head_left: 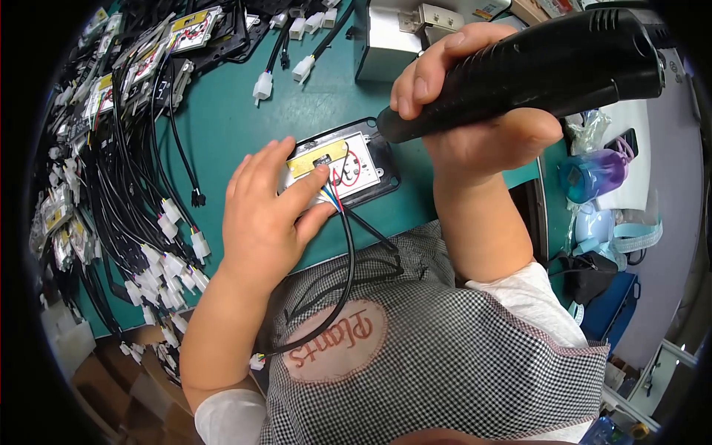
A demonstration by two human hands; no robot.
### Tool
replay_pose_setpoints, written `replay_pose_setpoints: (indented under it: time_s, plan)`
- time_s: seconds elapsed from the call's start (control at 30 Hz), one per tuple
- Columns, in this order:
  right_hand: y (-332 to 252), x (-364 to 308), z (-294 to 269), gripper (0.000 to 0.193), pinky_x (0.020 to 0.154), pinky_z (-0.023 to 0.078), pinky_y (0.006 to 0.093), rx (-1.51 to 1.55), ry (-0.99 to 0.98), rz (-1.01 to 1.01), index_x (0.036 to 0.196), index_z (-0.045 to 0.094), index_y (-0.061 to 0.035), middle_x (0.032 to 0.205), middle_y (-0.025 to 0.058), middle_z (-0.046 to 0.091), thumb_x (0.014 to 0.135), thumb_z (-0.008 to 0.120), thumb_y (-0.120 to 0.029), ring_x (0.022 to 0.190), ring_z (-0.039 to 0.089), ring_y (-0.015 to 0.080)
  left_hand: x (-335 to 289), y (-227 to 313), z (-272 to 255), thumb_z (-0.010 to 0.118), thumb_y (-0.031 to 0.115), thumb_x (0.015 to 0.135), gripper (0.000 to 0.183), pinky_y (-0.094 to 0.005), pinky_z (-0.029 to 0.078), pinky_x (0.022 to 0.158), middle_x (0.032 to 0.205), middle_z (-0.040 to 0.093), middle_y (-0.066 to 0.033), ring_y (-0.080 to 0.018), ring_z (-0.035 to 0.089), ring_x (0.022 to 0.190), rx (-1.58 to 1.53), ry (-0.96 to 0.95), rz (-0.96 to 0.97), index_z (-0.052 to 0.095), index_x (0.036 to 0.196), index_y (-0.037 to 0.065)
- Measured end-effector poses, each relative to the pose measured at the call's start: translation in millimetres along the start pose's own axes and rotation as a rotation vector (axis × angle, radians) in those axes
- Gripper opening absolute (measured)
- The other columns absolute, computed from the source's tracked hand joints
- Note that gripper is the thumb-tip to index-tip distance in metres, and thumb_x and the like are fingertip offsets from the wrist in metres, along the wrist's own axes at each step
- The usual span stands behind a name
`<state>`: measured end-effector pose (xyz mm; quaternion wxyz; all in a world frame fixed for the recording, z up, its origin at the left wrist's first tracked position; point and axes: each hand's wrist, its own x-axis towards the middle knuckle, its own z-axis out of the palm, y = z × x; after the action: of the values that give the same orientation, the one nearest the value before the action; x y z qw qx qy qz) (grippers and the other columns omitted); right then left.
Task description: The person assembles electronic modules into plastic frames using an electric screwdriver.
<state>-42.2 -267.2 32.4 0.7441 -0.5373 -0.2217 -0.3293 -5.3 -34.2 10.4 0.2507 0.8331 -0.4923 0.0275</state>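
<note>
On the green bench mat lies a black plastic panel (pixel 384 165) carrying a white circuit board (pixel 366 160) with a yellow strip (pixel 305 162). My left hand (pixel 263 204) is closed over its left side, fingers along the edge and fingertips on the board. Thin coloured wires (pixel 333 196) run from the board into a black cable (pixel 348 278), which curves across my apron to a white connector (pixel 257 361). My right hand (pixel 460 104) grips a black electric screwdriver (pixel 534 70), tilted with its narrow end over the panel's upper right corner; its bit is hidden.
Piled panels with boards (pixel 141 67), black cables and white connectors (pixel 167 274) crowd the left side. More connectors (pixel 263 87) lie at the back. A metal box (pixel 382 55) stands behind the panel. A purple-blue bottle (pixel 593 176) and other items sit at the right.
</note>
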Motion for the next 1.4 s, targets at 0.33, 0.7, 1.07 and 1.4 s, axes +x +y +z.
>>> replay_pose_setpoints:
  time_s: [0.33,0.7,1.07,1.4]
  plan:
    - [-7.6,-0.6,20.4,0.092,0.05,0.049,0.0298,-0.28,0.008,0.331,0.103,0.048,0.0013,0.069,0.0099,0.057,0.063,0.058,-0.081,0.055,0.056,0.0188,-0.3,1.8,-1.7,0.078,0.026,0.064,0.044,-0.05,0.04,0.097,0.123,0.054,-0.0166,-0.0348,0.053,0.114,0.003,-0.005,-0.016,0.068,0.106,0.016]
    - [-15.3,5.0,3.2,0.07,0.049,0.046,0.0276,-0.184,0.288,0.021,0.098,0.051,-0.0029,0.066,0.008,0.052,0.076,0.056,-0.069,0.054,0.054,0.0178,-2.6,3.2,0.0,0.077,0.028,0.065,0.043,-0.0507,0.039,0.097,0.125,0.054,-0.0164,-0.0353,0.052,0.114,-0.006,-0.026,-0.016,0.068,0.106,0.016]
    - [-35.6,55.0,-12.2,0.08,0.053,0.048,0.0308,0.353,0.247,-0.231,0.094,0.055,-0.0055,0.066,0.0074,0.054,0.071,0.046,-0.082,0.054,0.055,0.0187,-1.0,2.2,1.3,0.079,0.027,0.063,0.046,-0.0491,0.039,0.097,0.125,0.054,-0.0168,-0.0349,0.052,0.114,-0.009,-0.014,0.0,0.068,0.106,0.016]
    - [-27.1,56.1,-1.5,0.076,0.047,0.047,0.026,0.754,0.312,-0.195,0.088,0.051,-0.0046,0.059,0.0061,0.049,0.071,0.054,-0.079,0.048,0.05,0.0161,-0.2,1.2,1.3,0.079,0.026,0.062,0.047,-0.0489,0.038,0.097,0.125,0.054,-0.0167,-0.0353,0.052,0.114,-0.012,-0.014,-0.003,0.068,0.106,0.015]
